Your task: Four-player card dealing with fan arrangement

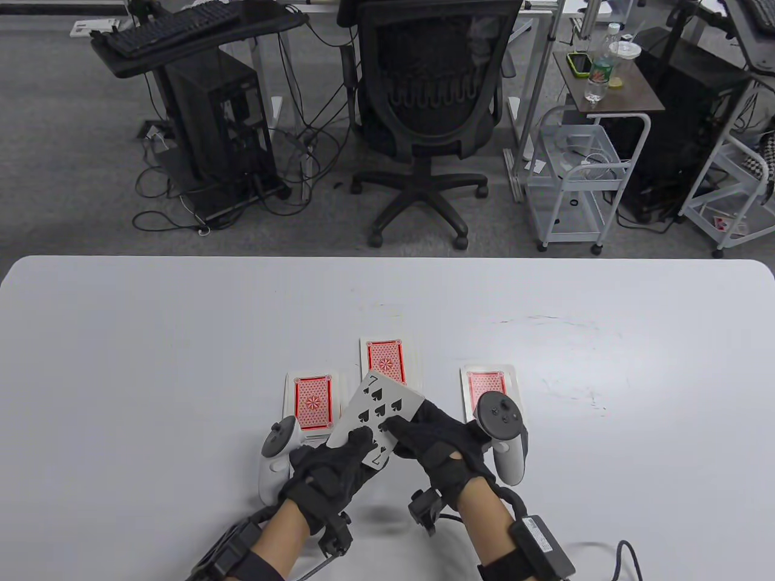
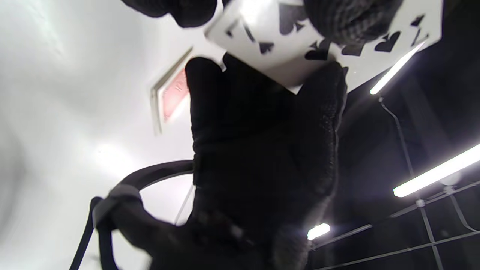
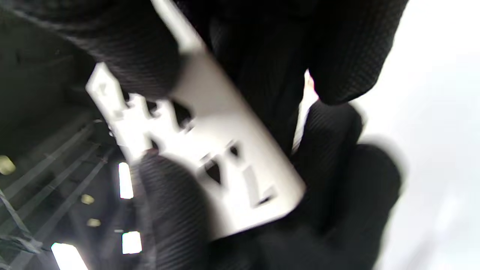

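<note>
Both gloved hands hold a face-up seven of spades [image 1: 379,411] just above the table's near middle. My left hand [image 1: 339,460] grips its near left corner, thumb on top; whether more cards lie beneath it is hidden. My right hand [image 1: 424,436] pinches its right edge. The same card [image 2: 300,41] fills the top of the left wrist view, and it appears blurred as the seven of spades [image 3: 210,157] between dark fingers in the right wrist view. Three red-backed piles lie face down: a left pile [image 1: 312,402], a middle pile [image 1: 387,357] and a right pile [image 1: 484,384], partly behind my right hand's tracker.
The white table [image 1: 151,363] spreads wide to both sides and beyond the piles. Past its far edge stand an office chair [image 1: 433,115], a computer stand [image 1: 212,127] with cables and a white trolley [image 1: 581,169]. A cable [image 1: 629,557] trails by my right forearm.
</note>
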The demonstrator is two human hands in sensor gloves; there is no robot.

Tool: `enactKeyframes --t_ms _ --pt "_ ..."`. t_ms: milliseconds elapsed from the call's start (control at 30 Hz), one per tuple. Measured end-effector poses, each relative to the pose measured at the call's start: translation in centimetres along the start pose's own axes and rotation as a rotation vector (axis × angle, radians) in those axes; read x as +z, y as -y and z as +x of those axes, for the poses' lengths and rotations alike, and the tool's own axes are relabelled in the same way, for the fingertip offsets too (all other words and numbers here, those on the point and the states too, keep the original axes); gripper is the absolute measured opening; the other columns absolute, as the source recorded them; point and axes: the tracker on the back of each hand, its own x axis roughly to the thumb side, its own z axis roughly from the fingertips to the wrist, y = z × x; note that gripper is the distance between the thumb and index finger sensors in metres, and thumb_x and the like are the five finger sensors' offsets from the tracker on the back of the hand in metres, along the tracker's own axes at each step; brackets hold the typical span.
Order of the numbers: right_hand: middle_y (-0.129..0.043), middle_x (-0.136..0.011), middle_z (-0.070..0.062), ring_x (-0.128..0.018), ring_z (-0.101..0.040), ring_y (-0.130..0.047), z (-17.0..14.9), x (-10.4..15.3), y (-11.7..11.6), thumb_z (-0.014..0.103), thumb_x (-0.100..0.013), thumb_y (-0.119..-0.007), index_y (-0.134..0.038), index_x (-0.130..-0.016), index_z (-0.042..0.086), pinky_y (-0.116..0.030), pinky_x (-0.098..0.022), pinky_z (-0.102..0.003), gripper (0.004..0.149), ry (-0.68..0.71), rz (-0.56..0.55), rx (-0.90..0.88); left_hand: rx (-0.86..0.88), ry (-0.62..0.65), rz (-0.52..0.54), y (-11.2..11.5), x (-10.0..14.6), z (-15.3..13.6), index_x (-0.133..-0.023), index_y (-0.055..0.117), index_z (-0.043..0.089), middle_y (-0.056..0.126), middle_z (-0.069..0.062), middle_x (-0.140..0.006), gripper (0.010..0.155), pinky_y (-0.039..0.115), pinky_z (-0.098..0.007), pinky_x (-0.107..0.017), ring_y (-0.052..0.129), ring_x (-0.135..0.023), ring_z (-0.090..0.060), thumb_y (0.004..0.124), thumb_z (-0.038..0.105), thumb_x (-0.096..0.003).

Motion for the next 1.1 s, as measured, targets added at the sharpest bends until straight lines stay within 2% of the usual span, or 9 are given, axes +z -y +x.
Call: enactKeyframes --t_ms 167,267,333,500,667,800,933,1033,1100 --pt "-0.068 -0.096 -0.017 -0.075 -0.045 -0.083 3.8 -0.4 1.5 0.059 -0.057 -0.074 -0.062 -0.105 0.013 -0.066 -0.055 -0.064 0.068 0.226 -0.121 0.129 -0.196 0.003 0.041 -0.2 0.6 1.7 -0.102 0.066 0.038 0.070 -0.007 -0.109 0.053 0.071 -0.060 -0.065 0.077 -0.096 -0.046 0.073 0.048 -0.0506" --pt "-0.080 -0.084 -0.008 -0.064 -0.036 -0.091 5.6 -1.2 0.7 0.062 -0.055 -0.073 -0.076 -0.092 0.019 -0.070 -0.053 -0.061 0.057 0.252 -0.126 0.248 -0.271 0.009 0.015 -0.2 0.6 2.4 -0.102 0.065 0.039 0.073 -0.007 -0.107 0.053 0.079 -0.056 -0.061 0.087 -0.089 -0.042 0.073 0.047 -0.0510" --pt "-0.086 -0.073 -0.005 -0.052 -0.030 -0.094 6.2 -1.6 -0.2 0.049 -0.055 -0.077 -0.081 -0.082 0.020 -0.073 -0.049 -0.060 0.040 0.264 -0.168 0.262 -0.243 0.023 0.027 -0.2 0.6 2.5 -0.101 0.066 0.038 0.076 -0.007 -0.105 0.051 0.081 -0.053 -0.060 0.092 -0.084 -0.038 0.075 0.045 -0.0513" --pt "-0.082 -0.082 -0.011 -0.061 -0.036 -0.092 6.3 -2.3 -0.3 0.027 -0.052 -0.074 -0.077 -0.089 0.016 -0.069 -0.052 -0.063 0.038 0.337 0.001 0.140 -0.228 -0.008 -0.011 -0.6 0.9 2.6 -0.101 0.069 0.033 0.084 -0.004 -0.098 0.052 0.084 -0.050 -0.058 0.098 -0.076 -0.032 0.079 0.045 -0.0514" --pt "-0.084 -0.080 -0.008 -0.058 -0.033 -0.094 4.6 -1.8 1.0 0.052 -0.053 -0.079 -0.077 -0.090 0.017 -0.070 -0.052 -0.061 0.050 0.160 -0.111 0.220 -0.232 0.042 0.012 -0.5 1.0 3.1 -0.101 0.064 0.041 0.081 0.002 -0.102 0.051 0.078 -0.053 -0.062 0.092 -0.082 -0.034 0.077 0.045 -0.0523" --pt "-0.090 -0.074 -0.009 -0.050 -0.030 -0.099 4.9 -1.9 0.9 0.031 -0.050 -0.083 -0.083 -0.086 0.014 -0.074 -0.050 -0.058 0.039 0.255 -0.124 0.138 -0.213 0.050 0.040 -0.9 1.3 2.9 -0.104 0.059 0.038 0.079 0.008 -0.103 0.053 0.075 -0.050 -0.066 0.083 -0.094 -0.033 0.074 0.045 -0.0537" --pt "-0.087 -0.081 -0.010 -0.060 -0.032 -0.097 5.2 -2.0 0.9 0.021 -0.049 -0.081 -0.080 -0.091 0.014 -0.071 -0.053 -0.059 0.042 0.277 -0.049 0.141 -0.191 0.058 0.060 -1.4 1.5 3.0 -0.103 0.062 0.035 0.079 0.008 -0.103 0.051 0.076 -0.048 -0.066 0.083 -0.095 -0.030 0.076 0.043 -0.0539" --pt "-0.079 -0.090 -0.013 -0.070 -0.037 -0.091 4.7 -1.8 0.8 0.046 -0.055 -0.080 -0.072 -0.099 0.013 -0.067 -0.056 -0.063 0.056 0.239 -0.029 0.105 -0.221 0.055 0.048 -1.2 1.4 3.2 -0.102 0.063 0.037 0.078 0.005 -0.104 0.051 0.076 -0.050 -0.065 0.085 -0.093 -0.033 0.076 0.042 -0.0536" --pt "-0.087 -0.078 -0.007 -0.060 -0.032 -0.095 4.9 -1.6 0.7 0.043 -0.052 -0.084 -0.081 -0.087 0.017 -0.070 -0.053 -0.062 0.044 0.232 -0.108 0.109 -0.273 0.044 0.032 -0.9 1.3 3.2 -0.102 0.063 0.039 0.078 0.005 -0.104 0.051 0.076 -0.050 -0.065 0.085 -0.093 -0.033 0.077 0.042 -0.0532"
